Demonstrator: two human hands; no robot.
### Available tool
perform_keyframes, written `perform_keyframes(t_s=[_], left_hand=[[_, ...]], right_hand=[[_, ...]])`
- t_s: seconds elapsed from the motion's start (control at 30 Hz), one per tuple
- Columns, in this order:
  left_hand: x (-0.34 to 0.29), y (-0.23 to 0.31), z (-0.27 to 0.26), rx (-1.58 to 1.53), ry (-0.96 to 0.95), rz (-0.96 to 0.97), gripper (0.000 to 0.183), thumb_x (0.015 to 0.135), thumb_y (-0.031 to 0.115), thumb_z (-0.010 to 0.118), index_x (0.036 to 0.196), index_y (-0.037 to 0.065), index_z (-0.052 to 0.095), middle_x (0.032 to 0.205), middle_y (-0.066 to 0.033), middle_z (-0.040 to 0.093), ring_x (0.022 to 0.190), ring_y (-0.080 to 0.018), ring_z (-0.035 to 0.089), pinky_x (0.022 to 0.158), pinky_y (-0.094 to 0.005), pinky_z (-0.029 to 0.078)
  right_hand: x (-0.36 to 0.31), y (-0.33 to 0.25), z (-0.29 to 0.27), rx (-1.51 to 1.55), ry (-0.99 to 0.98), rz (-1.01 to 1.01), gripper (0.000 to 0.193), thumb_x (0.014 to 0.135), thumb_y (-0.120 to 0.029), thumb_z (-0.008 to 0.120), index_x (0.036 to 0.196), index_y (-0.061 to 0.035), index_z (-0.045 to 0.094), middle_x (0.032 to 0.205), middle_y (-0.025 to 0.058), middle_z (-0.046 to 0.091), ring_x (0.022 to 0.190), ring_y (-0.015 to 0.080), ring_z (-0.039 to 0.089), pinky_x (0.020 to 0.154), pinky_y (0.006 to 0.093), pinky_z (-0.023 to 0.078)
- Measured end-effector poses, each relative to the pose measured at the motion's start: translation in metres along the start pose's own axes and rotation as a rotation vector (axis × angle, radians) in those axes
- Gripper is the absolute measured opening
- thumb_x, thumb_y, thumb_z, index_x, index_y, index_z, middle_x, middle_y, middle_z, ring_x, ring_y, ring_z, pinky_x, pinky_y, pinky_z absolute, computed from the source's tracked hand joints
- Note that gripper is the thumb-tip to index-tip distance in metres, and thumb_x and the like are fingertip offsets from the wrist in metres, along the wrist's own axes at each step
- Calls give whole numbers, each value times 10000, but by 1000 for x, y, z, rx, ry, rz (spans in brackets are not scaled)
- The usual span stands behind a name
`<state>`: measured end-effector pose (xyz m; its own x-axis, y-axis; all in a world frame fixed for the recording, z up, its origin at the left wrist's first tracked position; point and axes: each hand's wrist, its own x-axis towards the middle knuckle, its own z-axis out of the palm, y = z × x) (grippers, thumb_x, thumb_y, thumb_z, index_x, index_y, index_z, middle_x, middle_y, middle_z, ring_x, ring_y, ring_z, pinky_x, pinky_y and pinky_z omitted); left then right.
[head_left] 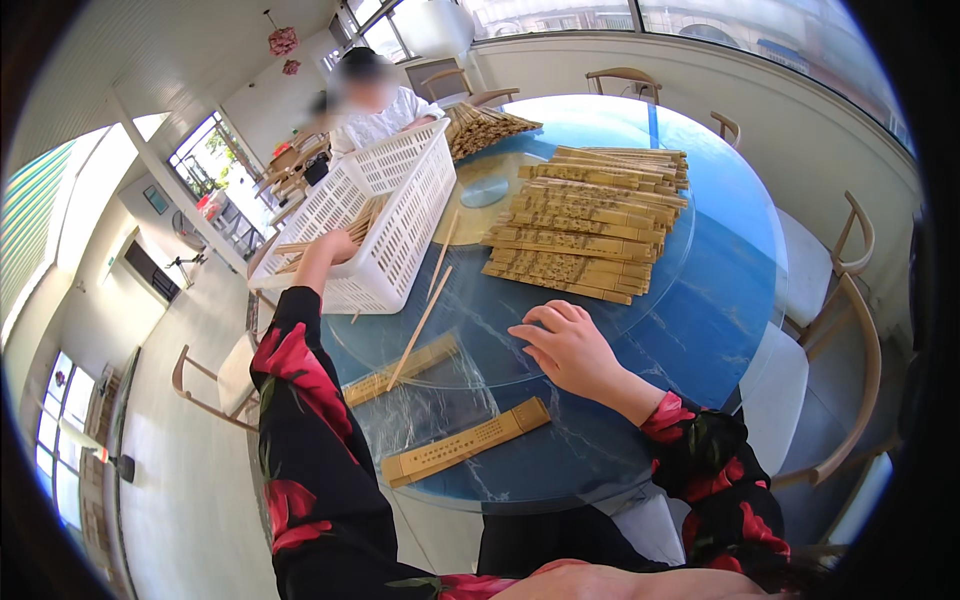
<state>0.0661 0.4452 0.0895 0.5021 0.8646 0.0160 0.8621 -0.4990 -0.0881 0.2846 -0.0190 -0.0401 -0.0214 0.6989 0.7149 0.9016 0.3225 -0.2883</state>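
My left hand (335, 247) reaches over the near side of a white slatted plastic basket (405, 250), down at the thin wooden sticks (372, 213) inside. Its fingertips are hidden, so its grip does not show. Above the blue marbled table, my right hand (572, 350) is empty, fingers loosely bent and thumb apart. Between my hands, a loose wooden stick (420, 325) slants across the tabletop, another beyond it. Nearest me lies a long flat golden-brown printed packet (465, 442). A similar packet (415, 367) rests farther left, with shiny clear film (430, 415) between them.
Several golden-brown packets (590, 225) lie in a layered pile beyond my right hand. Another heap (490, 130) sits behind the basket. Across the table is another person (375, 115). Wooden chairs (850, 370) stand around the round table (720, 300).
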Motion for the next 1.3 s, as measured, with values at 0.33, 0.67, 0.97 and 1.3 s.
perform_keyframes(t_s=[0.33,0.67,0.97,1.3], left_hand=[[-50,31,3,-730,-179,141,445,948,417,590,1125,27,710,1053,-126,729,985,-229,654,868,-365,491],[7,-34,21,-589,-357,-69,484,940,462,606,1248,90,632,1139,-46,634,1029,-174,554,847,-338,464],[28,3,16,-485,-386,-71,270,1002,373,554,992,103,556,872,13,488,741,-118,403,631,-309,336],[-12,32,-78,-270,-603,-316,372,1073,290,489,741,121,491,607,87,355,458,-50,262,420,-268,207]], right_hand=[[-14,5,-6,23,-95,75,259,902,-143,701,1161,-136,694,1072,26,603,1112,243,558,936,403,452],[-15,-8,3,81,-139,19,261,901,-159,695,1162,-152,693,1062,27,606,1098,235,567,926,393,468],[-16,-5,-3,61,-192,69,278,911,-171,706,1188,-159,698,1115,33,614,1125,247,565,960,414,465],[-18,3,-1,56,-150,51,215,888,-144,699,1102,-145,716,1048,15,607,1111,228,557,936,398,457]])
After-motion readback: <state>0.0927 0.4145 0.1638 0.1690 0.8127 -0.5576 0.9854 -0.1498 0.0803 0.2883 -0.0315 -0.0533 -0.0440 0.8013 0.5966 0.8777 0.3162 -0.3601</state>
